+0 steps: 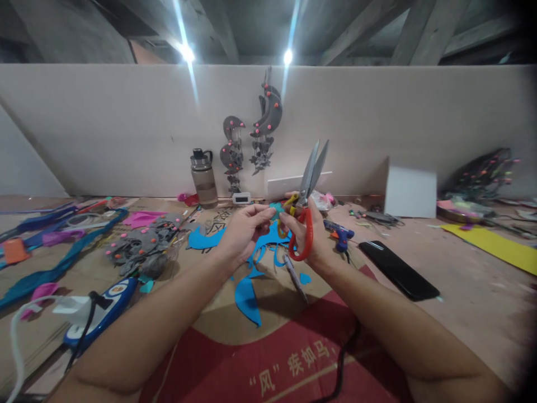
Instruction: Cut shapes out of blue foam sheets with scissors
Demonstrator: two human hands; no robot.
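My left hand point(247, 229) is closed, its thumb and fingers pinching a small teal piece point(276, 210) between the two hands. Scissors with one red and one yellow handle point(308, 232) sit in my right hand point(312, 238), blades pointing up and slightly apart. The right fingertips also touch the teal piece. Below the hands, blue felt cutouts point(247, 299) lie on cardboard, with a small blue heart point(305, 278) to their right. A pen point(296, 279) lies between the cutouts and the heart.
A bottle point(205, 179) and a small white display point(241, 198) stand at the back. Grey moon ornaments point(268, 115) hang on the white panel point(159, 129). Right are a blue glue gun point(343, 237), black phone point(398, 270) and yellow sheet point(495, 246); left, a power strip point(104, 310) and grey felt pile point(146, 243).
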